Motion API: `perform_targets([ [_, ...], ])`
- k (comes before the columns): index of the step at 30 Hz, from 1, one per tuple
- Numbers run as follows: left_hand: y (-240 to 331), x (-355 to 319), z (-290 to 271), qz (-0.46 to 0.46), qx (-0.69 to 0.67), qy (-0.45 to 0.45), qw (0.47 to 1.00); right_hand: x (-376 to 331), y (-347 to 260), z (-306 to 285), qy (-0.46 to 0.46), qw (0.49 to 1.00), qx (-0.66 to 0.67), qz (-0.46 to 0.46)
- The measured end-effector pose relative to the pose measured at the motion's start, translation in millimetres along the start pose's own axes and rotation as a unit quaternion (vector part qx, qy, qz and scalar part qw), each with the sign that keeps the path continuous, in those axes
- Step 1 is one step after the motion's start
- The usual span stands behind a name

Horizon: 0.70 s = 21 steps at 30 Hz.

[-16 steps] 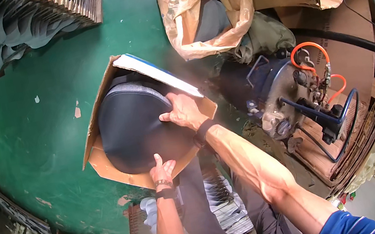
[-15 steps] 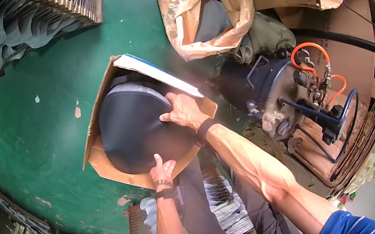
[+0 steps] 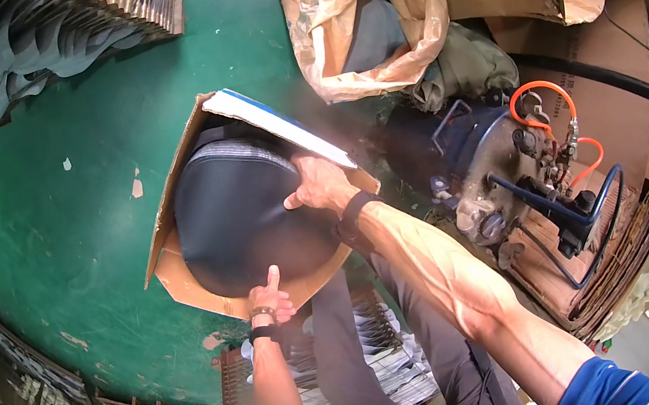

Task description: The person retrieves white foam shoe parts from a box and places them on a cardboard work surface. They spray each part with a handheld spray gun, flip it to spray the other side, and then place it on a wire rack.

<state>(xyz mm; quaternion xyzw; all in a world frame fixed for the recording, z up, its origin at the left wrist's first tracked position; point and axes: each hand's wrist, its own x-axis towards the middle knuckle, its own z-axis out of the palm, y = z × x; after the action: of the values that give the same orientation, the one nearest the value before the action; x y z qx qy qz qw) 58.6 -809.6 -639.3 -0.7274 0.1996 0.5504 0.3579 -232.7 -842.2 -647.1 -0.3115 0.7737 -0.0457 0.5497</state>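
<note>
On the green floor (image 3: 69, 230), a black domed cushion (image 3: 244, 216) sits in a cardboard box (image 3: 180, 271). Right hand (image 3: 320, 186) presses flat on its right edge; left hand (image 3: 270, 299) pinches the near rim. Even pressure from both sides should seat it squarely.
</note>
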Motion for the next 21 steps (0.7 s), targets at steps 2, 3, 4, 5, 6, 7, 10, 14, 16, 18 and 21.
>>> perform_targets([
  [2,4.5,-7.6,-12.5,-0.004,0.114,-0.008,0.993,-3.0,-5.3,-1.6,-0.017,1.000,-0.008,0.001],
  [3,6.0,-12.7,-17.9,-0.006,0.171,-0.012,0.985,-5.2,-9.1,-2.1,-0.019,1.000,-0.022,-0.001],
  [4,12.0,-25.6,-21.9,0.019,0.186,-0.005,0.982,-9.4,-12.5,-5.5,-0.018,0.999,-0.035,-0.001],
  [5,19.3,-38.7,-27.2,0.044,0.158,0.017,0.986,-13.4,-15.7,-7.3,-0.018,0.999,-0.047,-0.001],
  [6,26.9,-51.5,-32.4,0.070,0.129,0.040,0.988,-20.8,-14.0,-3.5,0.017,0.997,-0.052,-0.053],
  [7,30.5,-60.3,-36.7,0.094,0.099,0.063,0.989,-25.9,-9.1,4.3,0.048,0.992,-0.046,-0.112],
  [10,47.3,-88.3,-42.1,0.189,-0.152,0.052,0.969,-51.7,-13.9,18.7,0.084,0.974,-0.001,-0.209],
  [14,93.3,-166.0,-40.0,0.245,-0.186,0.073,0.949,-103.7,-37.5,42.5,0.118,0.956,0.022,-0.268],
  [16,105.1,-188.7,-44.3,0.256,-0.115,0.095,0.955,-136.6,-59.6,48.8,0.113,0.952,0.003,-0.283],
  [18,108.1,-214.9,-45.5,0.287,0.093,0.289,0.909,-171.9,-78.8,50.1,0.091,0.950,0.001,-0.298],
  [21,80.5,-221.1,-69.0,0.176,0.210,0.302,0.913,-219.4,-103.4,65.6,0.112,0.935,0.012,-0.337],
])
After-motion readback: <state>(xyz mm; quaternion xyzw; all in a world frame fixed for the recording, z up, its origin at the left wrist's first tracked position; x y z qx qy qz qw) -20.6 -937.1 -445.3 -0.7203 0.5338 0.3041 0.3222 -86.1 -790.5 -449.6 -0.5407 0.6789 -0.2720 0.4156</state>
